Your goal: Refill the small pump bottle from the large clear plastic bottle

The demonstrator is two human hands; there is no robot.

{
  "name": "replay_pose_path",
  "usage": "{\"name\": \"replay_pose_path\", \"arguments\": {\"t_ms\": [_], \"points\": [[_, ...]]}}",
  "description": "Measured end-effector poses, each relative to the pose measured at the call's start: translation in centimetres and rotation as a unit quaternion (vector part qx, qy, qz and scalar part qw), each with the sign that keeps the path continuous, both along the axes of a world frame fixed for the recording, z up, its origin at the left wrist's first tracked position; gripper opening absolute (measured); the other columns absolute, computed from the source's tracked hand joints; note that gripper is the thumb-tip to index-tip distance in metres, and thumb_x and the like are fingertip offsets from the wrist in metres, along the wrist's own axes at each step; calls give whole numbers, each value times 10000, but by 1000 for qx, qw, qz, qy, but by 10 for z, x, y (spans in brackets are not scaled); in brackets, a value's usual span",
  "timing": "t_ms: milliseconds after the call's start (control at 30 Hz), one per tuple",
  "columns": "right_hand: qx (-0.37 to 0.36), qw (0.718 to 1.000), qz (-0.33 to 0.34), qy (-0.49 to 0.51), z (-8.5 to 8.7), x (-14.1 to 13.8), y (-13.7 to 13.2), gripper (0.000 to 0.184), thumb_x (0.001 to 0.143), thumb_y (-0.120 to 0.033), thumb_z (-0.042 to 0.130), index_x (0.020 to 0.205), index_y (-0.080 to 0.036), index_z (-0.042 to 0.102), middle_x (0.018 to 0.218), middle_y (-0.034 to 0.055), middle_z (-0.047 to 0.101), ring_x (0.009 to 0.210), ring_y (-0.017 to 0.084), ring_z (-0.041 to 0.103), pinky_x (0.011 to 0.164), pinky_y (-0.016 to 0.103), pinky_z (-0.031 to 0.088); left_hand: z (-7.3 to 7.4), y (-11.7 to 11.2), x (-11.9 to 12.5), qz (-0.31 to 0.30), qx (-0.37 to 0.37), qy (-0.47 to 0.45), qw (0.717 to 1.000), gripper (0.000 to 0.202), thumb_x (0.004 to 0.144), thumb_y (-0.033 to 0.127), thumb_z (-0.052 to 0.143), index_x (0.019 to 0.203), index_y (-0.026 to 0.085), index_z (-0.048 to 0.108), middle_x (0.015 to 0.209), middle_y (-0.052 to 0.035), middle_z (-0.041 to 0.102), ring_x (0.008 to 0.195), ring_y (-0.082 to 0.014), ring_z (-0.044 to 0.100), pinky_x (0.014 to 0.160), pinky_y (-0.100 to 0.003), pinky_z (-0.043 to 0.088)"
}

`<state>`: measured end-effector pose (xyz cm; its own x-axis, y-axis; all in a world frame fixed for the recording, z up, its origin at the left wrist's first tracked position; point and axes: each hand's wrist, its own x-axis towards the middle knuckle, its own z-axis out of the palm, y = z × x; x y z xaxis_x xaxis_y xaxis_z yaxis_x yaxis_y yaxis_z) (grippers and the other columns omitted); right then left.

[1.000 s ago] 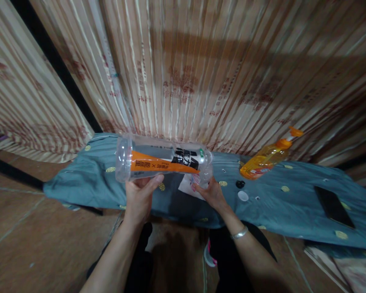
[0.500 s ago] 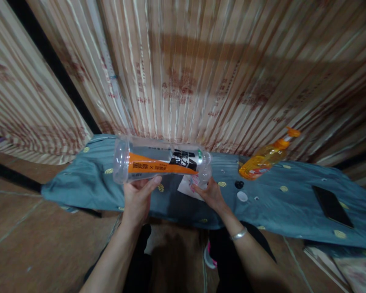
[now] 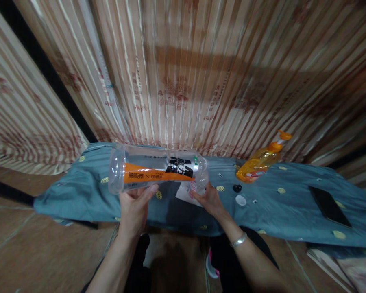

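A large clear plastic bottle (image 3: 158, 167) with an orange and black label lies sideways in the air, its neck end to the right. My left hand (image 3: 136, 205) is closed around its underside near the base, thumb along the front. At the neck end, my right hand (image 3: 210, 199) grips the bottle, fingers partly hidden behind it. Below the neck, a white paper piece (image 3: 184, 194) with pink print lies on the blue cloth. To the right of my hand are a black cap (image 3: 237, 188) and a white disc (image 3: 240, 200).
An orange pump bottle (image 3: 258, 165) with yellow liquid stands at the back right. A black phone (image 3: 329, 205) lies farther right. All rest on a blue cloth-covered bench (image 3: 280, 215) before a striped curtain (image 3: 183, 81). A dark bar (image 3: 45, 69) slants at the left.
The view has shifted slightly. Both hands keep hold of the bottle, which stays sideways and sits slightly lower and farther left in the picture.
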<state>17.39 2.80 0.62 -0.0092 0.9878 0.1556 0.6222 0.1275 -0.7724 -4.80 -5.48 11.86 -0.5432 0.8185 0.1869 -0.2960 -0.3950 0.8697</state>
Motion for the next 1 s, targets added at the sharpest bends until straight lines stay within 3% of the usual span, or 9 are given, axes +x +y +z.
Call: {"name": "replay_pose_path", "arguments": {"t_ms": [233,467,1000], "points": [[11,1000,16,17,-2,2,1,522,779,-377,834,1252,-221,679,1077,118,854,1033,380,839,905,504,676,1,0,1,-10,3,5,1000,662,551,443,1066,1125,236,810,913,-60,849,1006,-318,834,1047,-508,645],[-3,1000,20,11,9,0,-3,501,795,-316,848,1254,-209,678,1129,149,853,1086,393,834,959,519,666,8,-1,3,-13,-1,-5,1000,778,485,479,1089,1167,239,801,972,-63,862,936,-313,842,955,-490,680],[1,1000,13,-1,5,0,-1,546,780,-369,849,1272,-197,685,1114,136,860,1061,374,836,934,480,667,9,0,5,-19,8,-21,1000,651,493,456,1084,1049,249,819,835,-30,853,835,-268,841,911,-428,686]]}}
